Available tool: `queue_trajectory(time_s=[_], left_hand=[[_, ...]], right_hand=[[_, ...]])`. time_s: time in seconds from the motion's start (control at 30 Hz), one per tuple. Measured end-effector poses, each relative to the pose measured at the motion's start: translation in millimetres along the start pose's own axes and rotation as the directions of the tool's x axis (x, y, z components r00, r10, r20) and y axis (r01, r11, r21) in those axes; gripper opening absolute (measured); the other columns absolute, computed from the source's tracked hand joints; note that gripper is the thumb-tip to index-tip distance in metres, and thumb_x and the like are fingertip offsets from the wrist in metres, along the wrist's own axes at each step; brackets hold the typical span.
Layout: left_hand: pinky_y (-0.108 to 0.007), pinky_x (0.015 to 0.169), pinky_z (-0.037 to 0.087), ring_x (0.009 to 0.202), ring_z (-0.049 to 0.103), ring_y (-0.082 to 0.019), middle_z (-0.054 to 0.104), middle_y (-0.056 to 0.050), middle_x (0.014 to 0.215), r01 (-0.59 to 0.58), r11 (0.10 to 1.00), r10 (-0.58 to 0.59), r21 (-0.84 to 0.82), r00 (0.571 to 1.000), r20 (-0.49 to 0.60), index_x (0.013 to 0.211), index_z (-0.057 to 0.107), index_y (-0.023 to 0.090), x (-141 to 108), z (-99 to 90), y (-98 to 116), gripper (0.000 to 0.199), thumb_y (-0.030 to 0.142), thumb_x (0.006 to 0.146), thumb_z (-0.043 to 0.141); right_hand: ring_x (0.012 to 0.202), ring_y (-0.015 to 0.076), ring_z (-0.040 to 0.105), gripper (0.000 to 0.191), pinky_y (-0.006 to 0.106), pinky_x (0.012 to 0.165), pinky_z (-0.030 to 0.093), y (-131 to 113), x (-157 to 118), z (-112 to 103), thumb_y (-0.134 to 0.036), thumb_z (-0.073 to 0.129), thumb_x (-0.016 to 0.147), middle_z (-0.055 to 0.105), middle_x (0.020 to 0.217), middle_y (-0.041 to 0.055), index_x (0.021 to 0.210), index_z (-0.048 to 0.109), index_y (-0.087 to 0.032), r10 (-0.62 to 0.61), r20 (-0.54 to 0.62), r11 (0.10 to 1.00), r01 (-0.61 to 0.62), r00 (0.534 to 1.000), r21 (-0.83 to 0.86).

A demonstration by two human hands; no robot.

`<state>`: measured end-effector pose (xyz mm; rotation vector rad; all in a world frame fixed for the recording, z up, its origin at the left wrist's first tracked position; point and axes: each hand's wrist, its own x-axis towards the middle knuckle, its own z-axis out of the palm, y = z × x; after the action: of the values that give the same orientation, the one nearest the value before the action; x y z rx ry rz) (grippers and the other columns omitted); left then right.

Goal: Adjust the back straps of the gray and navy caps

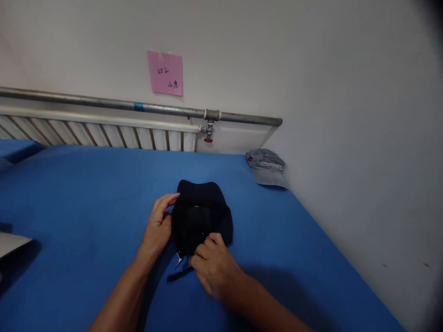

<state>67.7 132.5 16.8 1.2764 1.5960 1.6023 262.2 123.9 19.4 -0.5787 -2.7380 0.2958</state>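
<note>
A black baseball cap (199,214) lies on the blue surface, its hollow inside facing me and its brim at the far side. My left hand (159,227) grips the left edge of the cap, with fingertips near the brim. At the near right rim, my right hand (213,265) is closed, fingers curled over the cap's back edge. A loose black strap (180,275) sticks out leftward from under that hand. Close by, a small metal buckle (179,262) hangs at the cap's near left corner. The right fingertips are partly hidden.
A grey cap (268,167) lies at the far right corner by the wall. Behind the blue tabletop (86,198) run a radiator (128,136) and a metal pipe (166,109). A pink note (165,74) is on the wall. A white object (12,243) sits at left.
</note>
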Motion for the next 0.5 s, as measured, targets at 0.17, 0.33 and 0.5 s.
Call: queue_trajectory(time_s=[0.17, 0.33, 0.5], left_hand=[[-0.053, 0.108, 0.029, 0.135, 0.034, -0.025, 0.048, -0.002, 0.140, -0.394, 0.889, 0.333, 0.233, 0.906, 0.263, 0.089, 0.068, 0.028, -0.3, -7.4, 1.0, 0.045, 0.000, 0.073, 0.037], [-0.056, 0.111, 0.020, 0.129, 0.043, -0.030, 0.063, -0.006, 0.123, -0.574, 0.733, 0.408, 0.366, 0.801, 0.439, 0.085, 0.062, 0.023, -12.5, 1.4, 23.5, 0.023, 0.008, 0.073, 0.048], [-0.051, 0.112, 0.016, 0.102, 0.059, -0.025, 0.069, -0.003, 0.087, -0.669, 0.653, 0.391, 0.355, 0.699, 0.598, 0.081, 0.060, 0.022, -24.0, 13.4, 41.0, 0.005, 0.019, 0.077, 0.057]], right_hand=[[0.074, 0.0140, 0.055, 0.014, 0.031, 0.076, 0.040, 12.9, 0.2, -20.4, -0.010, 0.052, 0.076, 0.064, 0.076, 0.0002, 0.081, 0.061, -0.019, 0.208, -0.044, 0.787, -0.140, 0.977, 0.601], [0.051, 0.0093, 0.048, 0.010, 0.024, 0.053, 0.037, 30.5, 1.5, -34.0, -0.027, 0.054, 0.079, 0.056, 0.061, -0.0030, 0.079, 0.059, -0.019, 0.599, 0.119, 0.186, -0.283, 0.792, 0.941], [0.045, 0.0070, 0.038, 0.026, 0.023, 0.046, 0.028, 34.6, 3.6, -37.7, -0.042, 0.056, 0.083, 0.052, 0.055, -0.0046, 0.081, 0.062, -0.018, 0.713, 0.076, 0.162, -0.270, 0.697, 0.949]])
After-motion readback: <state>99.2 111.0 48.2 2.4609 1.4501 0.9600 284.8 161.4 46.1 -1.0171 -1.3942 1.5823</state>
